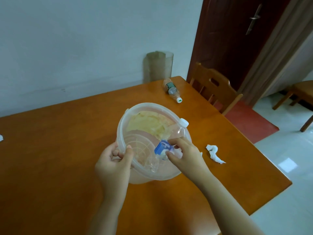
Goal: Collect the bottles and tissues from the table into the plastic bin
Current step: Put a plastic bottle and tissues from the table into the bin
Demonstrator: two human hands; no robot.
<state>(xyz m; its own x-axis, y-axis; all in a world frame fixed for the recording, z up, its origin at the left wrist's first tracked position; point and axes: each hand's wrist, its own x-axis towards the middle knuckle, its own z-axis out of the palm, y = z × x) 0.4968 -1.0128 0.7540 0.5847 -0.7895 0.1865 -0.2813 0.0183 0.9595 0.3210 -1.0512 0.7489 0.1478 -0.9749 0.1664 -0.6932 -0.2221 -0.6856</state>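
Observation:
A translucent plastic bin point(144, 109) sits tilted over the orange table point(67, 141). My left hand point(113, 165) grips its near-left rim. My right hand point(184, 151) holds a clear bottle with a blue label point(176, 133), together with a white tissue point(161, 154), over the bin's right side; the white cap rests on the rim. Crumpled yellowish material lies inside the bin. A second bottle with a green label point(171, 89) lies on its side at the table's far edge. A crumpled white tissue point(214, 153) lies on the table right of the bin.
Another scrap of tissue point(1, 137) shows at the table's left edge. A clear cylindrical container point(158, 67) stands against the wall behind the table. A wooden chair point(215, 89) is tucked in at the far right, before a dark door point(237, 31).

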